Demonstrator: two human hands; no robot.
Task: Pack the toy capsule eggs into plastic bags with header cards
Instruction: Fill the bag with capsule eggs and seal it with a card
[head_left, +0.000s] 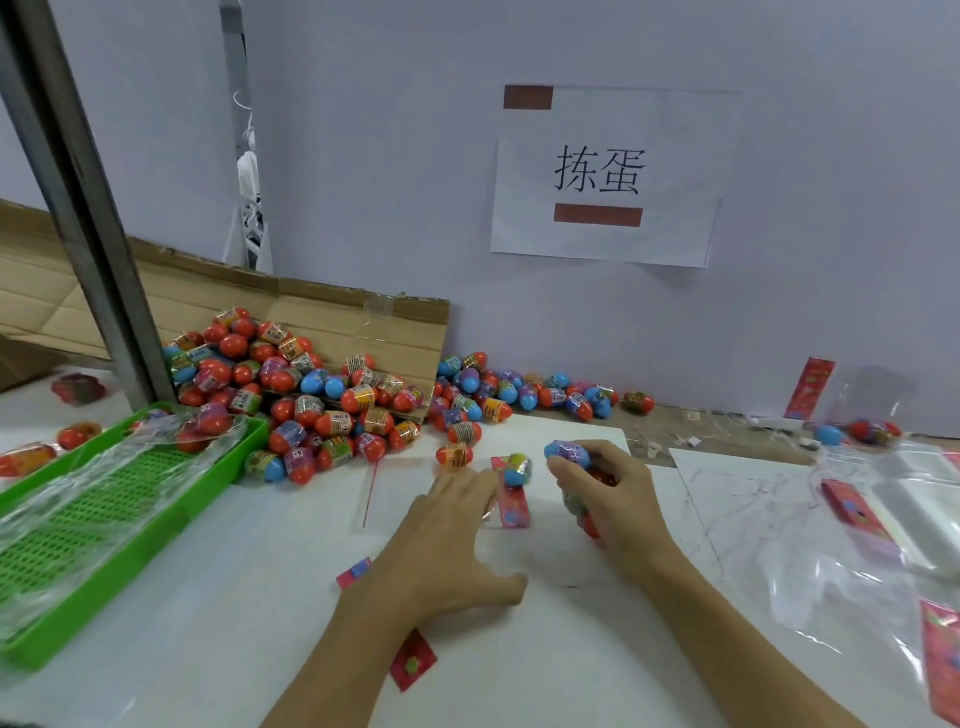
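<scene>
- On the white tabletop (234, 597), left hand (441, 540) is lying flat, fingers straight, fingertips touching a pink header card (511, 506).
- A blue-capped egg (518, 470) is sitting on that card.
- Right hand (608, 493) is gripping several capsule eggs (569, 453).
- Egg pile (311, 395) is spilling beside the green tray (93, 525).

Bare white table (249, 613) lies open in the near middle. To the left a green tray (156, 525) blocks the edge; behind it a heap of eggs (311, 395) leans on cardboard (332, 317). A row of eggs (524, 389) lines the wall. Clear bags (852, 566) crowd the right.
</scene>
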